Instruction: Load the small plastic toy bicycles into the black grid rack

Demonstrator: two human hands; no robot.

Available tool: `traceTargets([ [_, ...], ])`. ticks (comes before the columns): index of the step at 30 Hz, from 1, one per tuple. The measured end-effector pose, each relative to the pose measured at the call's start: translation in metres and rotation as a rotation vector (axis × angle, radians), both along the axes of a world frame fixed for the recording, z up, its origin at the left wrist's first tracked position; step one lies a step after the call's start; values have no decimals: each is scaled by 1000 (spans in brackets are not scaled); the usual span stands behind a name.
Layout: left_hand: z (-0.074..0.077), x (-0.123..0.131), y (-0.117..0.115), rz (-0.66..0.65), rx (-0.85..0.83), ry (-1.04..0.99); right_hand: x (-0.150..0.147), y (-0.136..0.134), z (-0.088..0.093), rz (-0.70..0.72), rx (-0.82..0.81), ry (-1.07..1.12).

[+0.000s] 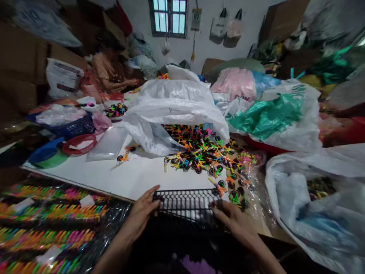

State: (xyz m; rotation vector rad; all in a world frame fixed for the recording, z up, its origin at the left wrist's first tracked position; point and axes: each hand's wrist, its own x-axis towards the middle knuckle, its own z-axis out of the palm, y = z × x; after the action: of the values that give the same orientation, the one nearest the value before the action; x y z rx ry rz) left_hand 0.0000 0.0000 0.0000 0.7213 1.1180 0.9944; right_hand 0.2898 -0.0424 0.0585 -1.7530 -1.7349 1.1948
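A black plastic rack [185, 208] with a row of slots is held level at the front edge of the white table [137, 173]. My left hand [144, 207] grips its left end, fingers on top and along the side. At the opposite end my right hand [229, 215] is closed on the rack, a little blurred. Just beyond it lies a heap of small colourful plastic toy bikes [199, 154] with black wheels, spilling from a large white woven sack [176, 99]. One toy bike [220, 184] rests close to the rack's right corner.
At left stand a red basket [79, 144], a blue basin [47, 152] and clear plastic bags [108, 142]. Packed rows of toys [51, 209] lie below left. An open white sack [285, 190] stands at right. Another person [110, 68] sits at the far left, hands together.
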Motion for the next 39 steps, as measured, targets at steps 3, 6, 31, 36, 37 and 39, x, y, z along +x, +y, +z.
traceTargets([
  [3,-9,-32,14,148,-44,42,-32,60,-2,101,195,-163],
  [6,-19,-42,26,282,-52,32,-71,123,-1,179,358,-428],
  [31,-26,3,68,66,453,880,-114,208,-61,181,374,-914],
  [36,-32,12,117,168,324,753,-110,193,-68,237,520,-862],
  [37,-36,15,123,177,319,747,-109,192,-70,238,542,-860],
  [39,-41,25,132,175,330,743,-108,192,-73,211,536,-880],
])
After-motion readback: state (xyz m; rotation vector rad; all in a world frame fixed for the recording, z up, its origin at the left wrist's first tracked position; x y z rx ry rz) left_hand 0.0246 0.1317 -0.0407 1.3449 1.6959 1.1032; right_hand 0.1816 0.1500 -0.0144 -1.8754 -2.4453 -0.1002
